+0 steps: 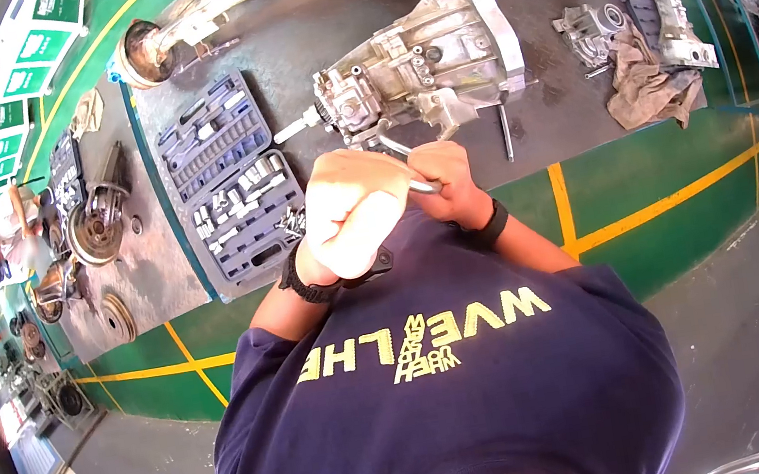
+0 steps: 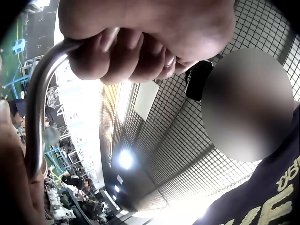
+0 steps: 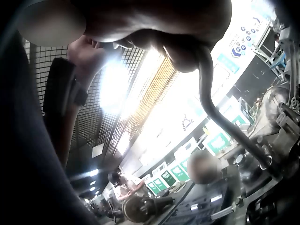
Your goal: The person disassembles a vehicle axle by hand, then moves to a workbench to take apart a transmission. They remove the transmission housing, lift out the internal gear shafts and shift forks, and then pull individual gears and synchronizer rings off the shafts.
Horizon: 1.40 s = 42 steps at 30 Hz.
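Both hands hold one smooth, bent metal bar (image 1: 393, 145) in front of the chest. My left hand (image 1: 356, 211) grips one end, with its curled fingers (image 2: 122, 56) around the bar in the left wrist view. My right hand (image 1: 446, 178) grips it farther along, close beside the left. From there, the bar (image 3: 225, 123) bends down to the gearbox in the right wrist view. The large metal gearbox (image 1: 417, 60) lies on the dark workbench just beyond the hands. The bar's gripped stretches are hidden in the fists.
Left of the gearbox lies an open socket set case (image 1: 244, 218). A brown rag (image 1: 646, 84) and metal housings (image 1: 594, 30) are at the right. An axle (image 1: 200, 19) spans the back. At far left, another person (image 1: 10, 228) is near a hub assembly (image 1: 93, 226).
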Each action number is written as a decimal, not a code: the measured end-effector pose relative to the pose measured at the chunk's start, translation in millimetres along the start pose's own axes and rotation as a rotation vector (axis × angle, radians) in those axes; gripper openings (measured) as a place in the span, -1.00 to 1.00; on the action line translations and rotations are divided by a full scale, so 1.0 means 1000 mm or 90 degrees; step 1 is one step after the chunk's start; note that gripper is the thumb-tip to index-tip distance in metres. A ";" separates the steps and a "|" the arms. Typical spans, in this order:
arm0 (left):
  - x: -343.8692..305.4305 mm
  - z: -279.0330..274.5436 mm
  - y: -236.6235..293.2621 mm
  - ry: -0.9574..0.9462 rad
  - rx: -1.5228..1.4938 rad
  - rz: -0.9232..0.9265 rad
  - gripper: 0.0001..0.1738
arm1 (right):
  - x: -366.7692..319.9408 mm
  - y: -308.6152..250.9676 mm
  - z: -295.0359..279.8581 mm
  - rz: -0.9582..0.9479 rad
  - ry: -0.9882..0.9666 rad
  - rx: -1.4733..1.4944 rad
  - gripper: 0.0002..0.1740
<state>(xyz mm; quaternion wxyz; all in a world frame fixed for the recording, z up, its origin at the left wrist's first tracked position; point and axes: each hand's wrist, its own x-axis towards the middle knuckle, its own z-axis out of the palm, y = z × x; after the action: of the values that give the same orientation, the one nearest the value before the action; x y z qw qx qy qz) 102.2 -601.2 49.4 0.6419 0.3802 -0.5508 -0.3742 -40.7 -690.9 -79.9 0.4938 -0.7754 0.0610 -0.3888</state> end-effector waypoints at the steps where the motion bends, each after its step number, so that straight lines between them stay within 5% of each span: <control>1: 0.003 0.001 0.000 -0.013 0.008 -0.014 -0.62 | -0.001 0.003 -0.003 0.002 0.018 -0.002 -0.63; 7: -0.007 0.033 -0.004 -0.049 0.060 0.010 -0.64 | 0.046 0.014 -0.006 0.092 0.232 -0.110 -0.56; 10: -0.006 0.029 -0.008 0.091 0.003 0.038 -0.57 | 0.092 0.023 0.022 0.125 0.110 0.096 -0.54; 12: -0.003 0.019 -0.010 0.086 -0.036 0.005 -0.49 | 0.107 0.022 0.044 0.343 -0.039 0.367 -0.52; 13: -0.002 0.020 -0.010 0.092 -0.026 0.008 -0.50 | 0.106 0.021 0.065 0.158 -0.073 0.137 -0.51; 14: 0.000 0.019 -0.012 0.095 -0.014 0.017 -0.51 | 0.096 0.014 0.079 0.214 -0.178 0.181 -0.56; 17: -0.001 0.000 0.003 0.200 -0.010 -0.077 -0.34 | 0.028 0.010 0.088 -0.059 -0.224 0.016 -0.64; 19: -0.014 -0.014 0.000 0.165 -0.069 -0.043 -0.41 | 0.024 -0.011 0.022 0.072 -0.421 -0.010 -0.69; 21: -0.017 -0.014 0.004 0.102 0.023 -0.052 -0.48 | 0.029 -0.002 -0.023 0.157 -0.286 0.028 -0.96; 23: -0.009 -0.007 0.017 -0.067 0.170 -0.114 -0.61 | 0.073 0.012 -0.025 0.109 -0.087 -0.055 -0.93; 24: -0.004 0.005 0.016 -0.095 0.135 -0.165 -0.60 | 0.091 0.028 -0.002 0.113 -0.029 -0.111 -0.75; 26: 0.008 0.013 0.010 -0.105 0.190 -0.150 -0.61 | 0.097 0.010 0.036 0.079 -0.003 0.167 -0.61; 27: 0.013 0.007 0.010 -0.070 0.186 -0.110 -0.62 | 0.077 0.014 0.065 0.139 -0.021 0.262 -0.58; 29: 0.018 -0.019 0.024 -0.075 0.246 -0.060 -0.64 | 0.037 0.021 0.094 0.057 -0.094 0.232 -0.54; 31: -0.005 -0.040 0.040 -0.037 0.214 -0.093 -0.62 | 0.020 -0.003 0.061 0.050 -0.282 0.006 -0.54; 32: -0.022 -0.048 0.032 -0.004 0.163 -0.082 -0.62 | 0.025 -0.029 0.019 0.185 -0.426 -0.093 -0.54; 34: -0.044 -0.035 0.031 0.042 0.015 0.000 -0.62 | 0.031 -0.046 -0.002 0.250 -0.190 0.060 -0.51; 36: -0.064 -0.020 0.037 0.059 0.083 0.043 -0.59 | 0.041 -0.033 -0.001 0.021 -0.165 0.032 -0.47; 38: -0.071 -0.007 0.046 0.147 0.013 0.132 -0.58 | 0.038 -0.031 0.014 -0.084 -0.141 0.022 -0.45; 42: -0.079 -0.015 0.062 0.116 0.090 0.119 -0.62 | 0.022 -0.029 0.048 -0.084 -0.175 0.107 -0.44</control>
<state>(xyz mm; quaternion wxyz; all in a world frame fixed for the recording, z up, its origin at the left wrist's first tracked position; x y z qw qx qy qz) 111.9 -502.8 70.2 0.6929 0.4038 -0.5482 -0.2374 -2.1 -652.7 -54.3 0.5339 -0.7795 -0.0907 -0.3147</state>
